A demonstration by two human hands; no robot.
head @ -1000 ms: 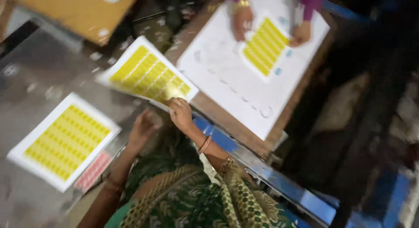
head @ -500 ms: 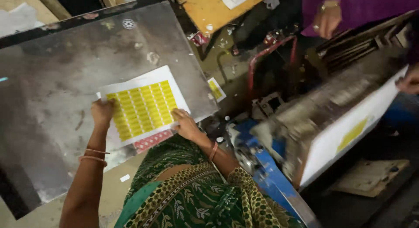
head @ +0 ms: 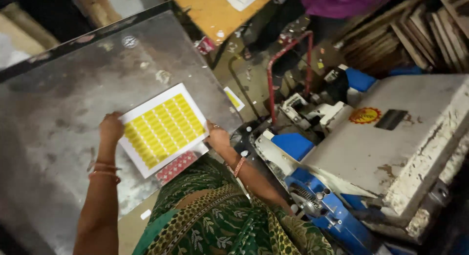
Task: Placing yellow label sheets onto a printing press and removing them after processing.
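A white sheet printed with rows of yellow labels (head: 162,128) lies over the near edge of a grey metal table (head: 63,89). My left hand (head: 111,128) grips the sheet's left edge. My right hand (head: 218,138) holds its right edge. Under the sheet's lower corner a red patterned card (head: 177,167) sticks out. Both wrists wear bangles.
A blue and white machine (head: 342,162) with a raised grey platen stands to my right, a red metal frame (head: 288,64) behind it. An orange board (head: 215,10) lies at the back. Another person in a purple garment (head: 342,1) stands at the top. Scraps litter the floor.
The view has swung left, away from the other person's large sheet. The yellow sheet, held at both edges, has turned and shifted toward the table's near right edge.
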